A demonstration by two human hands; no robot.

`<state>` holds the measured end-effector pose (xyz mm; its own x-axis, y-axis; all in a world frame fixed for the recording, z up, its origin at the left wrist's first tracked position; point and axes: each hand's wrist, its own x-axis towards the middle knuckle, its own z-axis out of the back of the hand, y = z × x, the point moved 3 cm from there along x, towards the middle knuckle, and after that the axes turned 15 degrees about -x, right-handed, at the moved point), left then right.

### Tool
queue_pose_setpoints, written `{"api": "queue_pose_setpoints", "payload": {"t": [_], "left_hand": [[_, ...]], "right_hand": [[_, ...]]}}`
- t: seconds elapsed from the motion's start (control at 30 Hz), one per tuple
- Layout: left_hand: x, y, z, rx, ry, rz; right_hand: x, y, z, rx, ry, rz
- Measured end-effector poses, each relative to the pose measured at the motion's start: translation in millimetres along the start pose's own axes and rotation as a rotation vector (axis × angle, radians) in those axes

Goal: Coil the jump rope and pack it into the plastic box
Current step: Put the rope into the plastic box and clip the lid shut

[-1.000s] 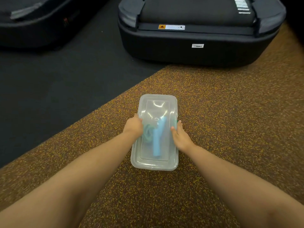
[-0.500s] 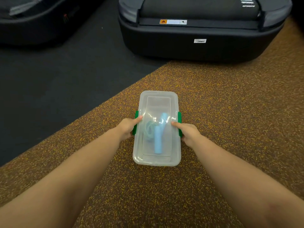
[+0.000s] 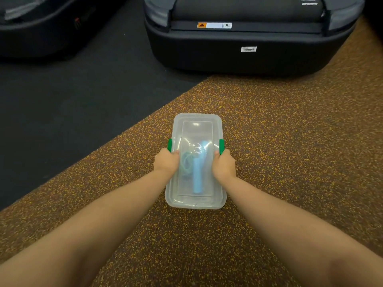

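A clear plastic box (image 3: 196, 121) with its lid on lies on the brown speckled floor, long side pointing away from me. Through the lid I see the jump rope (image 3: 197, 175): light blue handles and a coiled teal cord to their left. A green latch sits on each long side, the left latch (image 3: 169, 144) and the right latch (image 3: 221, 146). My left hand (image 3: 166, 162) grips the left side at its latch, thumb on the lid. My right hand (image 3: 224, 165) grips the right side the same way.
A large black padded machine base (image 3: 248, 48) with a warning sticker stands just beyond the box. Another dark piece of equipment (image 3: 41, 27) sits at the far left. Black matting (image 3: 72, 104) covers the floor left of the brown speckled flooring (image 3: 290, 141).
The green latches, hidden a second ago, now show at both sides. My hands have closed tighter onto the box sides at the latches, thumbs pressing on the lid.
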<state>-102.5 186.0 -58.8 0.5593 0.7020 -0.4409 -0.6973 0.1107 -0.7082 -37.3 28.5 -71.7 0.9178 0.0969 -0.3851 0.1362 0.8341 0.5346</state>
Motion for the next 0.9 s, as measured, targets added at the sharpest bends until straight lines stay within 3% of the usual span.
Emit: {"api": "queue_pose_setpoints", "payload": {"t": [0.23, 0.57, 0.9], "left_hand": [[-17, -7, -11, 0.151, -0.136, -0.015], [-22, -9, -22, 0.358, -0.138, -0.079], [-31, -39, -33, 0.293, -0.084, -0.186]], "right_hand": [[-5, 3, -5, -0.079, -0.087, 0.021], [3, -1, 0, -0.105, 0.028, 0.056], [20, -22, 41, -0.096, -0.027, 0.070]]}}
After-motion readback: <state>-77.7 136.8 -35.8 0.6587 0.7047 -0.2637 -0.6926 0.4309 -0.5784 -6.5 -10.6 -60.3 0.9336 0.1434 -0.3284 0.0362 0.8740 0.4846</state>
